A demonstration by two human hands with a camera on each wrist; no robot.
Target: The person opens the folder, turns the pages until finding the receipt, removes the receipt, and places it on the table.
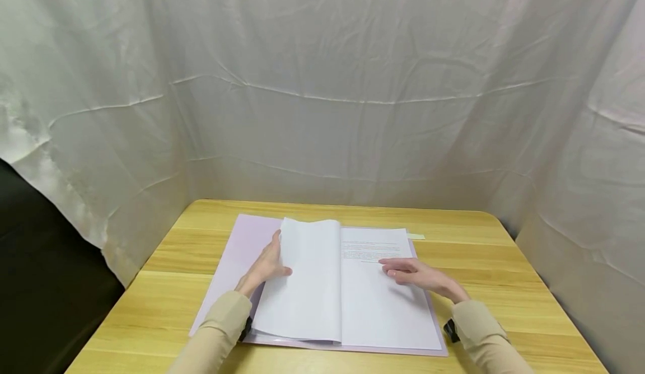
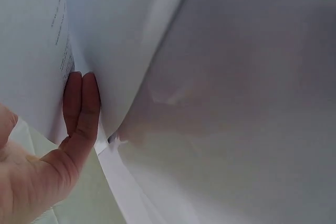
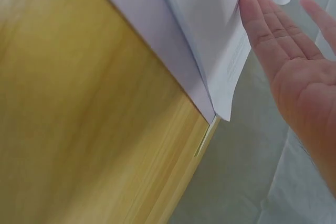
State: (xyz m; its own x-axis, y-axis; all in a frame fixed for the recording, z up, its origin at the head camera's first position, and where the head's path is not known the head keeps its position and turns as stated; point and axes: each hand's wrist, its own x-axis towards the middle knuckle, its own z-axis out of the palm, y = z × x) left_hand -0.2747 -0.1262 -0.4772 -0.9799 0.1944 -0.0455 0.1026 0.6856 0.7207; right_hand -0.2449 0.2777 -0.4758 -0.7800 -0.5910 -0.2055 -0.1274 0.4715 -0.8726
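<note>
A lilac folder (image 1: 247, 245) lies spread on the wooden table with white sheets in it. My left hand (image 1: 267, 265) holds lifted, turned-over sheets (image 1: 309, 284) at their left edge, thumb on the upper face and fingers behind. In the left wrist view, the fingers (image 2: 81, 100) reach between sheets, one bearing small print. Over the right-hand page (image 1: 388, 307), which has a few printed lines near its top, my right hand (image 1: 418, 276) stretches its fingers out. Its fingertips (image 3: 252, 9) are at the paper; contact is hard to tell.
A pale green tab (image 1: 416, 236) sticks out past the folder's upper right edge. Wooden table surface (image 1: 504, 284) surrounds the folder. Grey-white curtains (image 1: 353, 111) hang behind and at both sides, and a black surface (image 1: 45, 273) is at the lower left.
</note>
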